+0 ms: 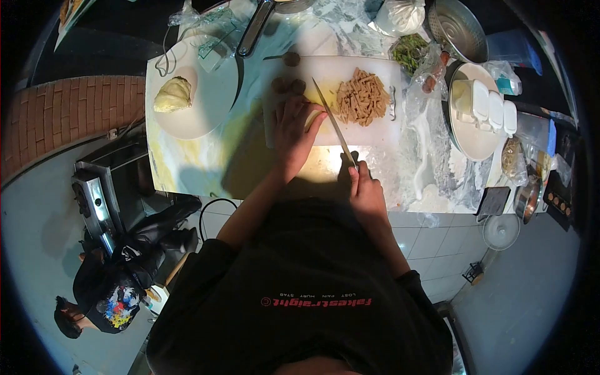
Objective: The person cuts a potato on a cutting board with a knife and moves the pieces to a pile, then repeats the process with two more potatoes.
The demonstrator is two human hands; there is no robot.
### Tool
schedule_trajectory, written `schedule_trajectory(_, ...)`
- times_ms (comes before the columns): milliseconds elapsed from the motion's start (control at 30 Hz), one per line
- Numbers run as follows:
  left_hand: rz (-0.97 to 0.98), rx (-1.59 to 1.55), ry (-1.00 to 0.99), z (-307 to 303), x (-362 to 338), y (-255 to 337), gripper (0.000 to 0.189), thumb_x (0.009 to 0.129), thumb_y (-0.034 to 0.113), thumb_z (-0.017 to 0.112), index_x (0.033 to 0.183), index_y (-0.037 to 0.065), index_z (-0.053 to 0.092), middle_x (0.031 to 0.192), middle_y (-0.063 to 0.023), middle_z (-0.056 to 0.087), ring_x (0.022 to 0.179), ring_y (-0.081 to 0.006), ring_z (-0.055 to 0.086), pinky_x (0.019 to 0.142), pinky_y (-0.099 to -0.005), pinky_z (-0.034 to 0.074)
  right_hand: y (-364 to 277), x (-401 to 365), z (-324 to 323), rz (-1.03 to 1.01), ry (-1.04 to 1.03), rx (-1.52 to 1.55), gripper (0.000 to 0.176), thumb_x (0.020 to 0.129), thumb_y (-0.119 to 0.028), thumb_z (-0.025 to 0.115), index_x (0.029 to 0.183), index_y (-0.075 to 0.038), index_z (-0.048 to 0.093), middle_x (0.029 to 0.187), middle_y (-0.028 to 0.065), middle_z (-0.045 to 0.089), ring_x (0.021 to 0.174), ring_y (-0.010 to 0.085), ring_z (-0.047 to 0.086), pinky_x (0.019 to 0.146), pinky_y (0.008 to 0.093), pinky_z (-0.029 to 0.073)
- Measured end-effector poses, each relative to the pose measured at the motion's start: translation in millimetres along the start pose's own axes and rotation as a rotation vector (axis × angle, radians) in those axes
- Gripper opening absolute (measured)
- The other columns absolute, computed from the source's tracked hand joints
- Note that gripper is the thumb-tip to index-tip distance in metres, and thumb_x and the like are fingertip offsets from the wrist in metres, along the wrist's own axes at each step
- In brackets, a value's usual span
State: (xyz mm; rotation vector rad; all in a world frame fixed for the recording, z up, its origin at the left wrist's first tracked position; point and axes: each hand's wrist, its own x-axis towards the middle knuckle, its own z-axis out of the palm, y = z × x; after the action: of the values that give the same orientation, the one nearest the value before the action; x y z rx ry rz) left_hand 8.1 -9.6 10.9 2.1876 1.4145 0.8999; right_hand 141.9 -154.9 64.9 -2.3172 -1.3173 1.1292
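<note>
- Two plates flank the board point(375, 134): the left plate point(206, 119) holds a pale lump point(173, 94), the right plate point(472, 140) holds white tubs point(490, 106).
- Clear bags and a metal bowl point(459, 28) crowd the upper right.
- Another person point(106, 294) is at the lower left.
- Brown strips point(362, 97) are heaped on the board, right of the knife point(334, 122).
- The left hand point(294, 131) lies flat, pressing a pale piece point(310, 120) that is mostly hidden.
- The right hand point(367, 190) is closed round the knife handle, and the blade slants up over the board.

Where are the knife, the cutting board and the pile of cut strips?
knife point(334, 122): head view, middle of blade.
cutting board point(375, 134): head view, bare lower right part.
pile of cut strips point(362, 97): head view, its centre.
</note>
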Motion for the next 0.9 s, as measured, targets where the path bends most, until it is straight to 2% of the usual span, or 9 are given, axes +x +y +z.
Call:
schedule_trajectory(133,-0.013,-0.011,-0.008,1,0,-1,0.015,0.08,0.023,0.079,0.091,0.015,0.072,0.105,-0.0016,0.063,0.101,-0.0236,0.058,0.091,-0.038,0.043,-7,3,-2,0.07,-0.058,-0.02,0.03,0.107,-0.029,0.043,0.118,-0.002,0.048,0.086,0.0307,0.066,0.078,0.0519,0.064,0.064,0.0602,0.05)
schedule_trajectory(367,-0.015,-0.057,-0.015,-1,0,-1,0.01,0.083,0.021,0.076,0.09,0.015,0.074,0.103,-0.0011,0.064,0.102,-0.0228,0.058,0.093,-0.0387,0.041,-2,14,11,0.016,0.014,0.069,0.034,0.107,-0.03,0.04,0.123,-0.002,0.049,0.091,0.0309,0.066,0.084,0.0528,0.063,0.069,0.061,0.05)
schedule_trajectory(533,-0.017,-0.062,-0.02,1,-2,-4,0.011,0.085,0.023,0.075,0.091,0.014,0.073,0.103,-0.002,0.064,0.101,-0.0241,0.057,0.091,-0.0385,0.04,-4,11,8,0.057,0.049,0.045,0.034,0.107,-0.032,0.039,0.119,-0.002,0.048,0.084,0.0319,0.065,0.082,0.0532,0.063,0.067,0.0612,0.049)
schedule_trajectory(600,0.028,-0.017,-0.013,1,-2,-5,0.015,0.084,0.022,0.075,0.093,0.012,0.071,0.104,-0.0047,0.062,0.1,-0.0279,0.055,0.089,-0.0407,0.043,-6,8,4,0.053,0.049,0.046,0.034,0.107,-0.033,0.039,0.118,-0.002,0.048,0.082,0.0321,0.065,0.081,0.0536,0.062,0.067,0.0611,0.049)
schedule_trajectory(900,0.003,-0.072,0.005,1,-2,-5,0.014,0.084,0.023,0.076,0.092,0.012,0.073,0.106,-0.0042,0.063,0.1,-0.0274,0.055,0.089,-0.0405,0.043,-3,7,1,-0.028,0.024,0.017,0.034,0.108,-0.033,0.037,0.113,-0.001,0.048,0.078,0.0316,0.065,0.078,0.0543,0.062,0.065,0.0605,0.049)
